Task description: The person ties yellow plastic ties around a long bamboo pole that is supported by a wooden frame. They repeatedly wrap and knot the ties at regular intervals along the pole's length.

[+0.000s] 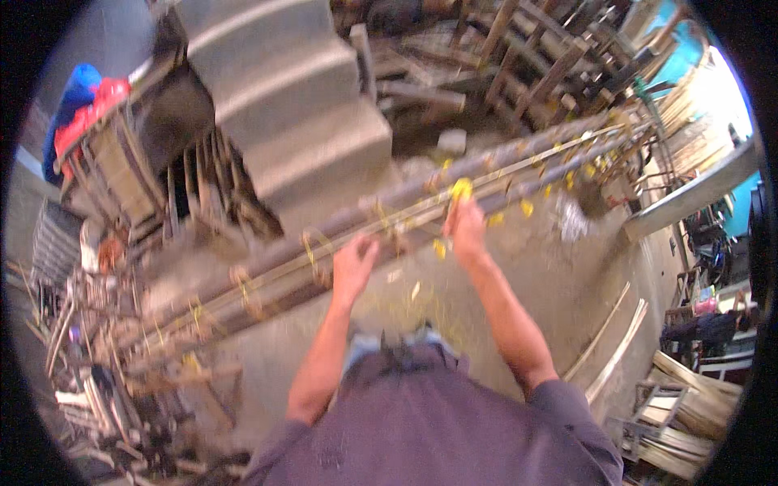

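A long frame of dark poles (271, 257) runs slantwise from the lower left to the upper right in front of me. Thin pale strips (509, 172) lie lengthwise along it, and yellow ties (197, 314) cross it at intervals. My right hand (465, 229) is raised over the frame, closed round a small yellow bundle of tie material (462, 189) that sticks out above the fingers. At the frame's near side is my left hand (354, 263), its fingers curled together; blur hides what they pinch, if anything.
Concrete steps (296, 105) rise beyond the frame. Stacked wood (527, 73) fills the back right. A wooden cabinet (113, 166) with red and blue bags on top stands at left. Yellow scraps litter the floor (519, 324). A beam (689, 194) juts in from the right.
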A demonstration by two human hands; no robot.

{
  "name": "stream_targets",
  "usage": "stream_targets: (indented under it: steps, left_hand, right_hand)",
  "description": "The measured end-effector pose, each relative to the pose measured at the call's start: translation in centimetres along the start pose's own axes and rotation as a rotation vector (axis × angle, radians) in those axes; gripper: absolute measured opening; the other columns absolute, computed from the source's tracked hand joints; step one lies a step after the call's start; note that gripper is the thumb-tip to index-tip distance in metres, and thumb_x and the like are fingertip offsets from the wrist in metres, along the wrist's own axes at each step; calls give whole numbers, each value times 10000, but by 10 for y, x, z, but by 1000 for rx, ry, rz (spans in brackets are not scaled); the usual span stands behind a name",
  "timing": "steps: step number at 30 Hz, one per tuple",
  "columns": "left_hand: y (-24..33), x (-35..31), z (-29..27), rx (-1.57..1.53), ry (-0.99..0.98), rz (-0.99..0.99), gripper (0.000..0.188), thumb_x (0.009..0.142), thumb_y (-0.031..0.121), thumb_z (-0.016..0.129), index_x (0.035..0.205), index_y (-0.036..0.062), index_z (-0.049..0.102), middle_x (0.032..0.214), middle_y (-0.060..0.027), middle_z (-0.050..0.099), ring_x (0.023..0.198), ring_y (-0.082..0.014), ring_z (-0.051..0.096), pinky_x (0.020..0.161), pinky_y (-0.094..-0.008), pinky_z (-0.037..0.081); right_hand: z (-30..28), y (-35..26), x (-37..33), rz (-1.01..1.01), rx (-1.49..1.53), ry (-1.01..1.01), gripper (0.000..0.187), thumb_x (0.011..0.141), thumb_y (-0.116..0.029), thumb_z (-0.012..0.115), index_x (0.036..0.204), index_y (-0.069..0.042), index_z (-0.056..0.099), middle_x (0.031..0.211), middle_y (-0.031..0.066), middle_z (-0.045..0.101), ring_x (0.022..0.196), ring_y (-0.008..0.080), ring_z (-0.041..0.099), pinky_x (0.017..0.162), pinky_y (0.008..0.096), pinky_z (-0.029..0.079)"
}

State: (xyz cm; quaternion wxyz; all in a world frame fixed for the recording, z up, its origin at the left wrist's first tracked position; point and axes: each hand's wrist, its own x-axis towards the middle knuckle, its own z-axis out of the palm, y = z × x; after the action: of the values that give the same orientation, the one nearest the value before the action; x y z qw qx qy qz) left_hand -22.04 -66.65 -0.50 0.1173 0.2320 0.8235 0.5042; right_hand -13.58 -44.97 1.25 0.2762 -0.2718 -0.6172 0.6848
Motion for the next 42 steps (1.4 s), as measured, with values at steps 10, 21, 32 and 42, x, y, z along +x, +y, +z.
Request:
stream_targets:
  steps: [10,21,32,42]
  left_hand:
    - [-9,-8,42,-89,152,-70,223,786,197,680,915,22,630,823,-95,668,715,-144,635,665,-279,488]
    - [-34,9,64,-253,128,-252,152,826,176,621,890,38,613,761,-23,635,677,-105,605,591,-283,479]
    - [38,19,39,-145,44,-107,207,788,221,626,830,19,620,728,-76,630,674,-171,586,661,-316,463]
    - [28,-18,12,-267,-40,-51,166,850,213,560,888,54,590,792,-30,610,730,-143,574,676,-284,452]
  right_hand:
    - [7,-6,-17,208,409,-77,253,966,-309,412,813,-108,432,630,-46,313,518,65,298,513,248,336]
    - [11,-7,-23,187,400,-143,273,970,-325,395,811,-107,433,615,-51,312,507,64,293,527,252,336]
    - [6,8,-28,205,302,-174,283,971,-314,389,827,-83,468,607,-46,360,509,64,359,530,265,400]
    - [50,2,-62,-548,-698,-393,219,925,-221,464,924,-5,503,918,175,540,870,323,538,717,367,441]
